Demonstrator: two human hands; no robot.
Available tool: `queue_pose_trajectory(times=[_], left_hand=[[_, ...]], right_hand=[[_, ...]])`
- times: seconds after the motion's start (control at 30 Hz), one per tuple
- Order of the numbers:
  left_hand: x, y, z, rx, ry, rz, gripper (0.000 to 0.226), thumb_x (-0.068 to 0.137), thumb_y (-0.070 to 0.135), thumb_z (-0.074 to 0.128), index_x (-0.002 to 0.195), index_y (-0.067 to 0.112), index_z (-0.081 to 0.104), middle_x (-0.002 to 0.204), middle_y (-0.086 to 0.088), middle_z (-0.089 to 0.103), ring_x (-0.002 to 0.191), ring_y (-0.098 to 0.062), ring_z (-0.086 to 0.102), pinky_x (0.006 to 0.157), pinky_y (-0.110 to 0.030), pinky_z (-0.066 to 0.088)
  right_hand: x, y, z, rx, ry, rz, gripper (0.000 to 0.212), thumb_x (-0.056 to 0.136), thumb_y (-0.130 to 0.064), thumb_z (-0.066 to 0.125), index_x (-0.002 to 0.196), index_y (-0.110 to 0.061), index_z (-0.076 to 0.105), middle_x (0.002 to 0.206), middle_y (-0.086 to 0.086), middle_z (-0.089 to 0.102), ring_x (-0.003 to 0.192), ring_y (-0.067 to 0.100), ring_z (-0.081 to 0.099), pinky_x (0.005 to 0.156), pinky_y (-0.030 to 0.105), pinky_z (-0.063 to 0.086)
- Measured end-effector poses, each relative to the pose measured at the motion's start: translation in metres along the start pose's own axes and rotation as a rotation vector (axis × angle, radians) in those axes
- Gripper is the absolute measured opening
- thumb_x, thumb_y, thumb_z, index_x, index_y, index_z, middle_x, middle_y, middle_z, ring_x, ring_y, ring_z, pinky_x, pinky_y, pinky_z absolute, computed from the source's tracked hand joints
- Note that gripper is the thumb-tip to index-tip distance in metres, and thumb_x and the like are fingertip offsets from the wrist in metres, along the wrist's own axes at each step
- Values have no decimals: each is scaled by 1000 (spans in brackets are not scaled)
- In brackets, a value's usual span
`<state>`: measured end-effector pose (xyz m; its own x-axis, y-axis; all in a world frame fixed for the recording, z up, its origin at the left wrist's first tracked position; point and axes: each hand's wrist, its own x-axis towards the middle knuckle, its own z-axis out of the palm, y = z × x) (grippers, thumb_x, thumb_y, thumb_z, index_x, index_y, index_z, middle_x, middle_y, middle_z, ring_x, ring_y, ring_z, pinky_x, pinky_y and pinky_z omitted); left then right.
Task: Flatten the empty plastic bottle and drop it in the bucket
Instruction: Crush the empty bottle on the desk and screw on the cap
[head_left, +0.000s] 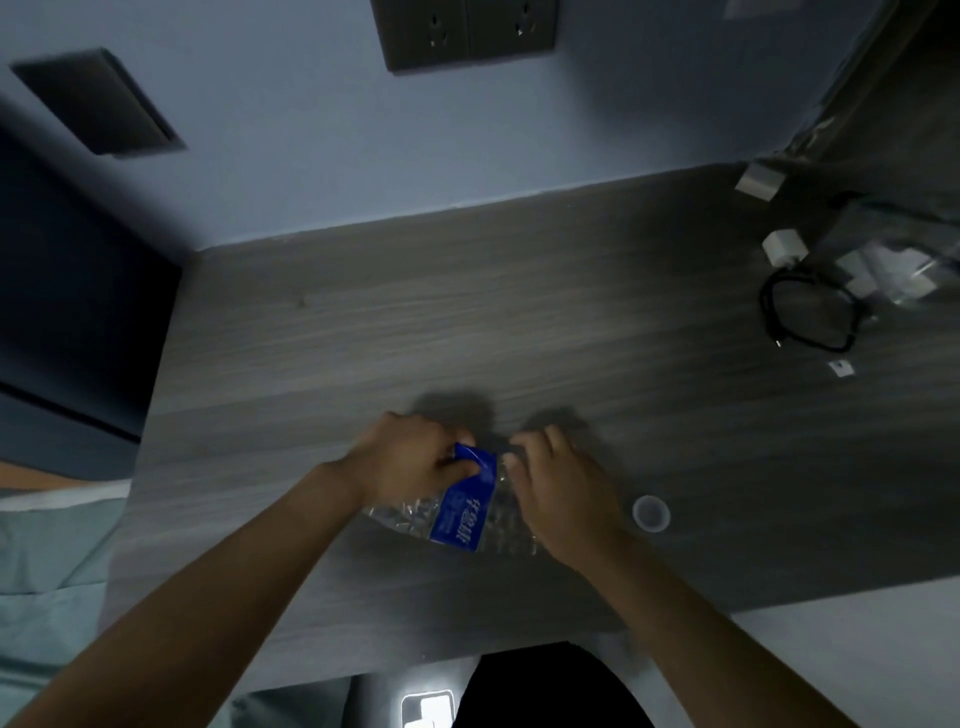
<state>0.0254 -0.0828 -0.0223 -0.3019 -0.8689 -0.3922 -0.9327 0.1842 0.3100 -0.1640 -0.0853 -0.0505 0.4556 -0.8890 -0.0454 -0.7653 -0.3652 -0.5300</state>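
Left hand (410, 457) and right hand (558, 486) both grip the crumpled bottle (457, 512) on the tabletop (467, 322); cap (651, 513), apparently, just right of the right hand.

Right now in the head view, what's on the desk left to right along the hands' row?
left hand → plastic bottle → right hand → bottle cap; farther right and back, black cable.

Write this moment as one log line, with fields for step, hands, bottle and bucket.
step: flattening | hands: left and right both pressing the bottle | bottle: crumpled, on desk, cap off beside it | bucket: not in view
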Motion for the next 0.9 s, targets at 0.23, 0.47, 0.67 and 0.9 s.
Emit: queue_pose_trajectory(times=[0.23,0.47,0.67,0.9], left_hand=[[-16,-8,-2,-93,56,-97,22,89,40,48,100,26,60,73,13,56,69,-6,53,67,-25,39],[-23,-3,-1,-148,99,-137,22,88,41,51,102,26,60,82,4,69,71,-9,60,66,-24,44],[-32,-1,0,-166,154,-146,21,87,42,53,100,28,60,70,14,57,61,-1,52,54,-14,33],[-37,0,-4,-196,201,-161,21,85,41,56,99,26,62,61,20,51,56,8,48,55,-12,34]], right_hand=[[-40,74,-51,-135,-101,254,48,75,-39,65,116,-17,56,120,15,56,109,34,51,90,41,44],[-58,84,-48,63,-187,254,40,72,-21,73,108,-9,62,115,15,58,101,30,58,88,33,46],[-42,60,-47,172,-137,118,39,68,-7,71,106,-2,62,117,17,54,106,29,56,91,28,40],[-44,44,-60,292,-103,-4,43,68,-5,74,109,-8,62,102,7,61,88,11,55,79,6,38]])
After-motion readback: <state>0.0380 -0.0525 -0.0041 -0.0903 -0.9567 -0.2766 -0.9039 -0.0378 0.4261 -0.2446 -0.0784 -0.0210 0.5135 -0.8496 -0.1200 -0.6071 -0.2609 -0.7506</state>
